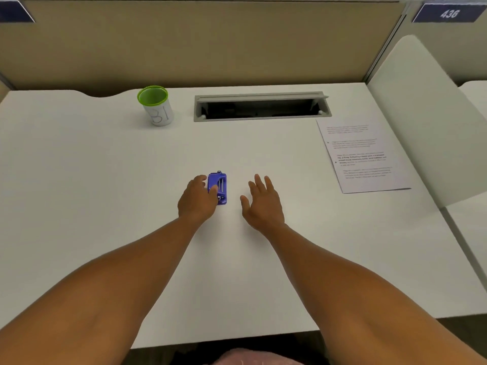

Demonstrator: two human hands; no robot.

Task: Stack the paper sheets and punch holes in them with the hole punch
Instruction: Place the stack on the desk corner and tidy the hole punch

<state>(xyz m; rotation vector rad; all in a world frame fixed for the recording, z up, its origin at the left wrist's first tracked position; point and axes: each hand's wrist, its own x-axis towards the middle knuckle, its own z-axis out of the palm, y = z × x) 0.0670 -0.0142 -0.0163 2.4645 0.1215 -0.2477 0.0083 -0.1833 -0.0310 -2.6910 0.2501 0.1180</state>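
A small blue hole punch (219, 186) lies on the white desk (105, 180) near its middle. My left hand (197, 200) rests on the punch's left side, thumb and fingers wrapped on it. A short gap to the right of the punch, my right hand (263, 202) hovers with fingers spread and nothing in it. Printed paper sheets (362, 156) lie flat at the right of the desk, well away from both hands; how many sheets there are cannot be told.
A white cup with a green rim (156, 105) stands at the back left. An open grey cable slot (261, 106) is set into the desk's back. A white side divider (427, 122) rises on the right and a beige partition behind.
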